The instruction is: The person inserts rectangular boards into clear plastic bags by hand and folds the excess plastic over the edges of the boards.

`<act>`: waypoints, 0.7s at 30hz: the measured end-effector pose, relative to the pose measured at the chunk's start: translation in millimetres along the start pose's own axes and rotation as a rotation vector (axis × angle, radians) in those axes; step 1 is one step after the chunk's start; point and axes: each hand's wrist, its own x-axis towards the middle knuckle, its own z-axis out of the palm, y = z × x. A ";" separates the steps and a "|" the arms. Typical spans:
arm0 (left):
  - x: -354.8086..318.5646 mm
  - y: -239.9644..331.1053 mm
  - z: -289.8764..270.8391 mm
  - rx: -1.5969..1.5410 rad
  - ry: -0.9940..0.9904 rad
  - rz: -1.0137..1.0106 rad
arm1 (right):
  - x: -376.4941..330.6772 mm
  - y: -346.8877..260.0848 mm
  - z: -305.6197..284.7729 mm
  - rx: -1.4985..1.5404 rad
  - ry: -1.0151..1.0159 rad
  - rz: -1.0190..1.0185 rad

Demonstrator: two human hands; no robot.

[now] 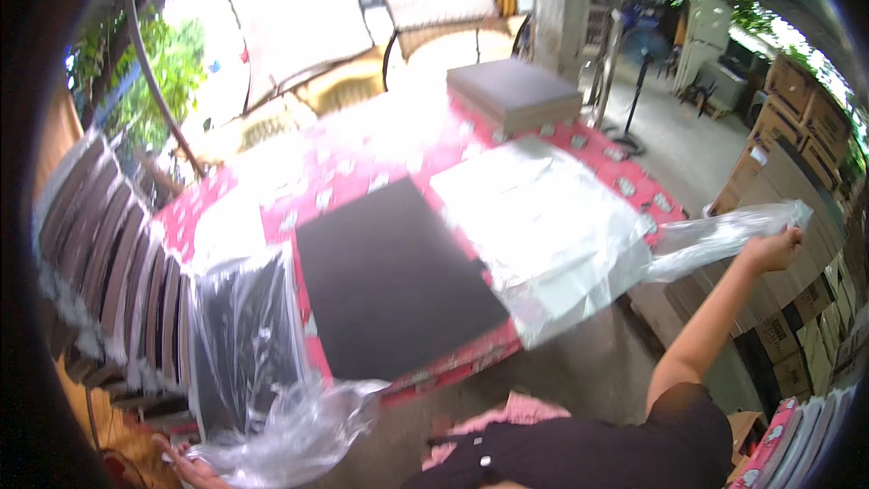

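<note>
My right hand [774, 251] is raised at the right, closed on the gathered end of a clear plastic bag [706, 240]. The bag trails toward a stack of white-looking plastic sleeves [552, 217] on the table. At the lower left edge, my left hand [190, 466] has its fingers stretched out beside loose clear plastic [281, 439]. That plastic runs up to a dark panel wrapped in clear film [243, 335]. Between the two sides lies a bare, flat dark panel [398, 281] on the pink cloth.
A pink patterned cloth [335, 149] covers the table. At its far side stands a stack of grey panels [514, 93]. Many dark panels [109, 244] lean in a row at the left. Cardboard boxes [787, 118] are piled at the right, and a black stand [640, 95] is on the floor.
</note>
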 end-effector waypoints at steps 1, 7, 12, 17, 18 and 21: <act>-14.6 37.4 3.1 0.093 0.097 0.248 | -21.1 2.6 9.5 -0.099 -0.138 -0.096; -200.7 309.5 45.2 -0.724 -0.971 0.833 | -203.9 210.0 -93.9 -1.972 -2.305 0.216; -265.7 334.0 -1.9 -1.455 -1.428 0.244 | -275.0 14.6 -47.4 -0.686 -2.244 -0.244; -279.8 366.1 -49.2 -1.663 -1.274 0.800 | -311.3 -101.2 -50.9 0.103 -1.934 0.789; -271.9 359.4 -47.6 -1.866 -1.332 0.650 | -315.8 -104.2 -51.4 0.046 -1.896 0.562; -260.5 344.6 -57.1 -1.658 -1.247 0.282 | -322.0 -116.1 -40.8 0.046 -1.724 0.429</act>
